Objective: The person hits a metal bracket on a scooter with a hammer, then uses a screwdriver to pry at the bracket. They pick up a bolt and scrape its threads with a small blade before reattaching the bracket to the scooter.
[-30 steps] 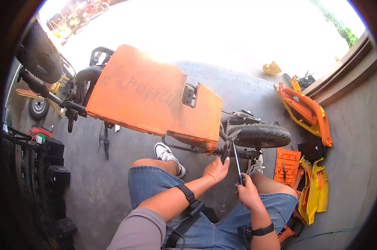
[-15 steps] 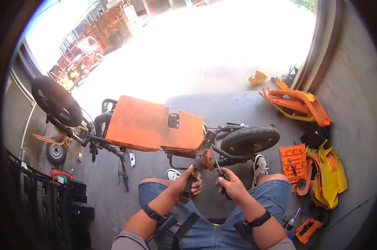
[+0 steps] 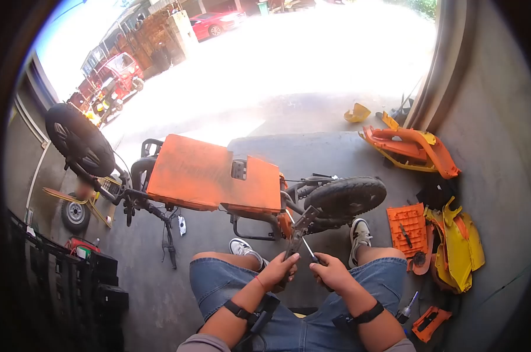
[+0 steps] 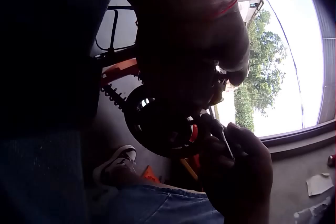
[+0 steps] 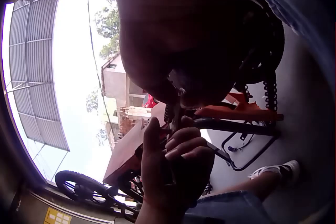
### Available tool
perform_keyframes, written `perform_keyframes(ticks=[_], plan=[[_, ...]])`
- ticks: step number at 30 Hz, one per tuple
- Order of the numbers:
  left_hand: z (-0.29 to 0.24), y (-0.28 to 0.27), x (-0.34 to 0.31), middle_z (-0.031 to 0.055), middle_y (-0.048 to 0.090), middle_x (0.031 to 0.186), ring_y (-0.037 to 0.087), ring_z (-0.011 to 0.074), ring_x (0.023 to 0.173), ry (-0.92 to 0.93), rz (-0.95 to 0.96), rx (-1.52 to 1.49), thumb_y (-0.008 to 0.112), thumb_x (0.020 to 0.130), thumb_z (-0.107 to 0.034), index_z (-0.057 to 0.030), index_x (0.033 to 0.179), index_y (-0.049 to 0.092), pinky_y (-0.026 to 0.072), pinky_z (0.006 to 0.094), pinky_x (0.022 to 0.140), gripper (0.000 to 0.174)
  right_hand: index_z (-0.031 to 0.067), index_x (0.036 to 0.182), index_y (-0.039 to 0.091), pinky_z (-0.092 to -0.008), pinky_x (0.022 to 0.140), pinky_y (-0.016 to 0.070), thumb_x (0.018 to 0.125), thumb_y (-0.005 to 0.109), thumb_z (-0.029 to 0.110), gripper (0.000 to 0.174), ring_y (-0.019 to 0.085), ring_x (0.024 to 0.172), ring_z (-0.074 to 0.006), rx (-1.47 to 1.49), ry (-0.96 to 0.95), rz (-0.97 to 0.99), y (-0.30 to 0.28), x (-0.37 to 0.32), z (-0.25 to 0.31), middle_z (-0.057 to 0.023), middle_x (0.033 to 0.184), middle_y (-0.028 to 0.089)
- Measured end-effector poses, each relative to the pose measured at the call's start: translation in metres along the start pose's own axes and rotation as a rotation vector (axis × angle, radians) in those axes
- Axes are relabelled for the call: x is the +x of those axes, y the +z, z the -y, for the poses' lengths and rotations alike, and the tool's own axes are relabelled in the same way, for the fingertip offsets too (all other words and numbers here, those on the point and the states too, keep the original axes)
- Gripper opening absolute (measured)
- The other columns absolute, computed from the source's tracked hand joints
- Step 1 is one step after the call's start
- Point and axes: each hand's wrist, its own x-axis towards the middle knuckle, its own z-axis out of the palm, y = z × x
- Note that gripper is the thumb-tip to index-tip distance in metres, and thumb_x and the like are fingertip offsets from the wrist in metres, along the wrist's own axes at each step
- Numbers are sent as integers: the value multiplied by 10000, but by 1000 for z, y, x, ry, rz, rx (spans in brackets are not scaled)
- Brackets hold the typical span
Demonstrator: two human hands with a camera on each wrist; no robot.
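Observation:
In the head view my left hand (image 3: 280, 271) grips a dark metal kickstand (image 3: 301, 227), its upper end slanting up to the right. A coil spring (image 5: 168, 112) on it shows in the right wrist view. My right hand (image 3: 331, 273) holds a screwdriver (image 3: 308, 249) by its dark handle, its thin shaft pointing up and left and crossing the kickstand in this view. Just beyond lies a two-wheeled bike on its side, with a flat orange panel (image 3: 189, 170) and a black wheel (image 3: 347, 197) nearest the hands. Both wrist views are dark.
Orange and yellow body panels (image 3: 456, 246) lie on the floor at the right, with a larger orange fairing (image 3: 415, 149) behind them. Black boxes (image 3: 108, 281) stand at the left. The bike's other wheel (image 3: 79, 139) sticks up at the far left.
The head view has tilted up. My left hand brought the kickstand back from the bike toward the body, then leaned its top rightward. The right hand stayed close with the screwdriver.

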Motion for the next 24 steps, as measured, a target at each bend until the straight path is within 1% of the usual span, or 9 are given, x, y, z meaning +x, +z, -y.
perform_keyframes(ticks=[1, 2, 3, 5, 6, 8, 15, 18, 24], plan=[[9, 0, 6, 2, 480, 691, 470, 103, 566, 4, -49, 129, 578, 958, -392, -62, 1056, 508, 427, 261, 550, 351, -38, 1328, 492, -237, 524, 445, 896, 616, 132, 480, 531, 593, -85, -11, 25, -12, -2, 0, -5, -20, 756, 569], [9, 4, 6, 5, 508, 723, 477, 76, 589, 26, -140, 438, 643, 918, -387, -62, 1077, 508, 424, 245, 540, 386, -38, 1328, 492, -237, 524, 445, 896, 616, 132, 480, 531, 593, -85, -24, 11, 0, -4, 2, -6, -20, 756, 569], [9, 5, 7, 73, 586, 773, 577, 157, 658, 46, -164, 625, 675, 873, -440, -37, 1066, 527, 471, 297, 605, 471, -34, 1320, 503, -240, 522, 445, 892, 616, 130, 471, 532, 591, -84, 12, 57, -11, -6, 3, -8, -19, 755, 572], [18, 7, 18, 212, 640, 840, 642, 365, 769, 255, -252, 814, 680, 829, -465, 1, 1021, 539, 500, 415, 711, 523, -29, 1312, 515, -242, 520, 445, 889, 615, 129, 463, 533, 589, -84, 43, 102, -23, -8, 7, -7, -19, 754, 574], [18, 8, 20, 212, 640, 840, 642, 365, 769, 257, -253, 809, 680, 829, -465, 1, 1021, 539, 500, 415, 711, 523, -25, 1300, 528, -242, 521, 446, 887, 615, 128, 449, 534, 589, -84, 21, 103, -41, -9, 7, -6, -18, 749, 575], [15, 11, 25, 245, 650, 897, 630, 434, 864, 156, -264, 836, 674, 823, -440, -6, 1019, 551, 492, 445, 773, 492, -21, 1289, 541, -242, 522, 446, 885, 614, 127, 436, 535, 588, -85, -5, 102, -68, -12, 9, -8, -17, 744, 576], [27, -1, 36, 276, 647, 949, 620, 443, 927, 219, -307, 884, 645, 831, -359, -7, 1025, 543, 484, 483, 814, 415, -20, 1266, 560, -245, 528, 446, 883, 616, 126, 414, 533, 583, -88, 3, 55, -115, -14, 22, -15, -17, 735, 578], [45, -11, 40, 291, 643, 960, 616, 447, 949, 174, -306, 962, 616, 829, -282, -3, 1087, 523, 480, 495, 845, 391, -32, 1261, 560, -243, 531, 447, 886, 613, 127, 411, 537, 585, -90, 15, 94, -113, -17, 24, -20, -24, 738, 582], [48, -14, 44, 306, 638, 974, 613, 455, 949, 116, -319, 956, 602, 831, -256, -3, 1120, 501, 479, 501, 851, 397, -48, 1256, 551, -243, 534, 458, 890, 615, 125, 410, 551, 593, -94, -35, 110, -134, -10, 30, -19, -25, 732, 586]])
